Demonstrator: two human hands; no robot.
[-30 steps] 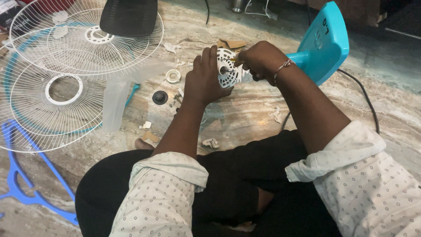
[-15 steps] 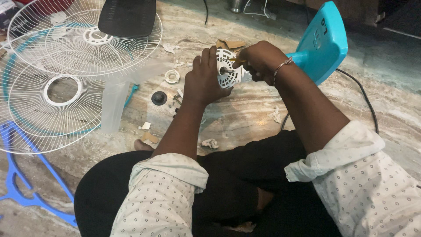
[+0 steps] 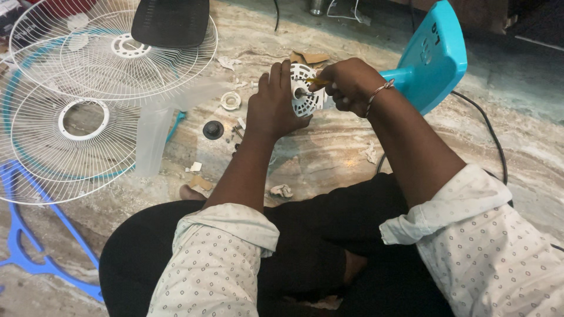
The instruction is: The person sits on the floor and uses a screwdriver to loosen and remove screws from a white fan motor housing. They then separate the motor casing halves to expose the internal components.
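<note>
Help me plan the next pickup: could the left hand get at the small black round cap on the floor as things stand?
Probably yes. The left hand is pressed on the white vented motor housing, but the black cap lies just beside its wrist, with only small scraps between.

Glossy white plastic motor housing (image 3: 305, 91), wire-metal fan guards (image 3: 70, 129), polished marble floor (image 3: 329, 152)

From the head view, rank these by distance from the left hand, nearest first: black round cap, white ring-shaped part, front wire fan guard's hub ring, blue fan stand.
1. White ring-shaped part, just left of the left hand.
2. Black round cap, lower left on the floor.
3. Front wire fan guard's hub ring, far left.
4. Blue fan stand, bottom-left corner.
</note>
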